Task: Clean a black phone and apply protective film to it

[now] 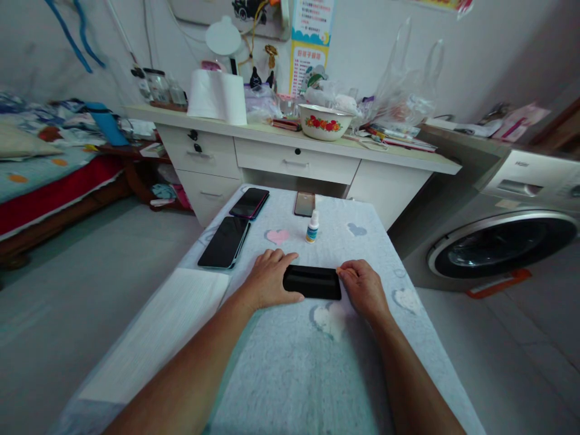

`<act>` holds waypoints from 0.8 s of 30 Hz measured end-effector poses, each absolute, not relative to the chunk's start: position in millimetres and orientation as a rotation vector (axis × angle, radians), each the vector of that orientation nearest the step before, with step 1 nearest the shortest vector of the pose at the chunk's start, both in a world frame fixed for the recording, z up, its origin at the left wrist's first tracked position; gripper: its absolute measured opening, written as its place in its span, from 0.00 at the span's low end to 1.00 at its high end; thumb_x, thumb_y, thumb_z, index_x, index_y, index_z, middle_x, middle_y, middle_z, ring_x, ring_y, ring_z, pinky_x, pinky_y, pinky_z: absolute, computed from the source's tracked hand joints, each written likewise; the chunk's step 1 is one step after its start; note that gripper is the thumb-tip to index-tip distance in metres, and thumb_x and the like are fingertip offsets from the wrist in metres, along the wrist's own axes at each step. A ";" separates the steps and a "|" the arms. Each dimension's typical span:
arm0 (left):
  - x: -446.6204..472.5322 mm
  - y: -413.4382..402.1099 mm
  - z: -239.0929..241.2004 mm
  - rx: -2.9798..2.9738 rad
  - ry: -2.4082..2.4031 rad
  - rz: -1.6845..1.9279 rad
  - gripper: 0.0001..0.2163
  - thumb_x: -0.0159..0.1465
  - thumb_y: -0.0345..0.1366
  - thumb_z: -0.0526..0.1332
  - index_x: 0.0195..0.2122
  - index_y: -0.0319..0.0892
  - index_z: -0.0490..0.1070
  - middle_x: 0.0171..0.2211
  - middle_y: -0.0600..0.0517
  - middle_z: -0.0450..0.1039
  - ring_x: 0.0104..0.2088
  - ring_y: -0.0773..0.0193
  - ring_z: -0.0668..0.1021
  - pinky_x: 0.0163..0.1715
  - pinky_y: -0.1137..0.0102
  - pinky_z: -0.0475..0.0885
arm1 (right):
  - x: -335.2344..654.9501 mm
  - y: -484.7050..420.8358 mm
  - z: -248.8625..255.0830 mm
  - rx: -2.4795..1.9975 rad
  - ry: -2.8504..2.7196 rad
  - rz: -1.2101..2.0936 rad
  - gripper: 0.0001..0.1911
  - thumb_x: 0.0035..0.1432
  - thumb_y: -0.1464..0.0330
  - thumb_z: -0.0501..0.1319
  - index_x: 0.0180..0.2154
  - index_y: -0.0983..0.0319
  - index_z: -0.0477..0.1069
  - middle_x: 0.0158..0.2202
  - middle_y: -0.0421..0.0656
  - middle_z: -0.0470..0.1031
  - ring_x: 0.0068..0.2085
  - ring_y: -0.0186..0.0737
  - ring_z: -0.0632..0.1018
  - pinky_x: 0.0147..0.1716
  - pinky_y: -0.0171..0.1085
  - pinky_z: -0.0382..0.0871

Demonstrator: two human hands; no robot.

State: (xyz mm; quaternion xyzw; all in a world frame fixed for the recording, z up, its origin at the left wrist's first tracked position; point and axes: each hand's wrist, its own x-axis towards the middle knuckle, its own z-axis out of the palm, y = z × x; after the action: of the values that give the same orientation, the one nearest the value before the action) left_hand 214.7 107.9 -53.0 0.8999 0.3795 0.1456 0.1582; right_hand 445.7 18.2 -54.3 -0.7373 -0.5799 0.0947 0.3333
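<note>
Both forearms reach up the table to a black phone lying flat and crosswise at the table's middle, its face dark, glossy and blank. The left hand clasps its left end, thumb along the near edge. The right hand pinches the right end with bunched fingertips.

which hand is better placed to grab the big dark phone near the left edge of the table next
Left, probably. The left hand grips the left end of the black phone, on the same side as the big dark phone. The right hand would have to cross over.
</note>
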 end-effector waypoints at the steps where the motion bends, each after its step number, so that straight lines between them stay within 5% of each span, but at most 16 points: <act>1: 214.5 107.7 -53.2 2.576 1.095 0.417 0.41 0.42 0.54 0.67 0.57 0.48 0.59 0.45 0.47 0.64 0.47 0.48 0.65 0.49 0.59 0.60 | 446.4 19.1 -55.2 -1.913 -1.516 0.241 0.10 0.57 0.64 0.54 0.35 0.60 0.72 0.35 0.44 0.71 0.39 0.41 0.73 0.41 0.39 0.65; 9: 200.6 113.8 -52.7 2.474 1.029 0.326 0.46 0.37 0.56 0.68 0.58 0.48 0.55 0.49 0.48 0.59 0.49 0.50 0.65 0.49 0.61 0.62 | 441.2 31.2 -57.9 -1.810 -1.590 0.215 0.11 0.59 0.65 0.54 0.38 0.62 0.72 0.36 0.44 0.71 0.39 0.39 0.72 0.41 0.37 0.64; 17: 194.0 119.2 -44.8 2.424 1.054 0.257 0.29 0.40 0.44 0.67 0.44 0.44 0.62 0.43 0.50 0.62 0.45 0.54 0.66 0.45 0.63 0.64 | 448.7 27.4 -55.7 -1.806 -1.675 0.376 0.09 0.57 0.67 0.56 0.35 0.61 0.74 0.35 0.42 0.70 0.38 0.37 0.73 0.41 0.36 0.65; 24: 194.0 122.3 -46.7 2.411 1.043 0.254 0.29 0.39 0.45 0.69 0.42 0.46 0.62 0.42 0.51 0.62 0.44 0.54 0.66 0.43 0.65 0.65 | 460.5 14.1 -51.2 -1.662 -1.639 0.852 0.06 0.53 0.67 0.59 0.33 0.61 0.72 0.35 0.42 0.72 0.36 0.36 0.75 0.38 0.35 0.68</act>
State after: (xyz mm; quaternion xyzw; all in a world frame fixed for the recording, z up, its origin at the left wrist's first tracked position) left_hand 194.0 122.3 -46.7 0.8849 0.3827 0.0933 0.2486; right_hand 460.5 14.1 -51.2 -0.6330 -0.6243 0.3247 0.3227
